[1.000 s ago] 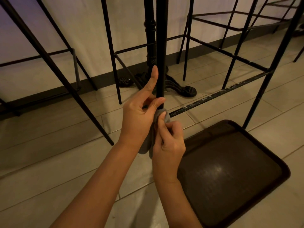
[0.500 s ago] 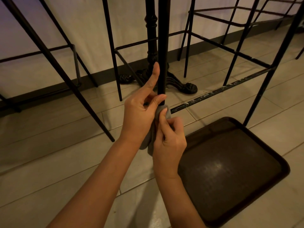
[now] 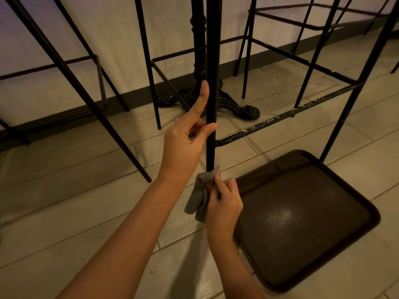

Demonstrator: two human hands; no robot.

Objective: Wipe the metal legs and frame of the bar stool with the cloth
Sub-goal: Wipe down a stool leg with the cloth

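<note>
Bar stool leg (image 3: 212,61): black metal, runs top to bottom near centre of view, standing on the tiled floor (image 3: 64,201). A scuffed crossbar (image 3: 287,117) joins it on the right and runs up-right to a second leg.

Left hand (image 3: 183,143): holds the leg just above the crossbar joint. Thumb curled across the front of the leg; index finger straight, lying up along the leg's left side; other fingers curled behind, partly hidden.

Right hand (image 3: 224,201): lower on the same leg, well below the joint. Fingers curled tight, pinching a grey cloth (image 3: 200,195) against the leg. Top edge of cloth touches the leg; the loose end hangs down to the left of the hand. Bottom of the leg hidden behind cloth and hand.

Dark brown tray (image 3: 302,223): flat on the floor, just right of the right hand.

Behind: ornate black table pedestal (image 3: 198,61) with curled feet, near the baseboard; further stool frames left and right.
</note>
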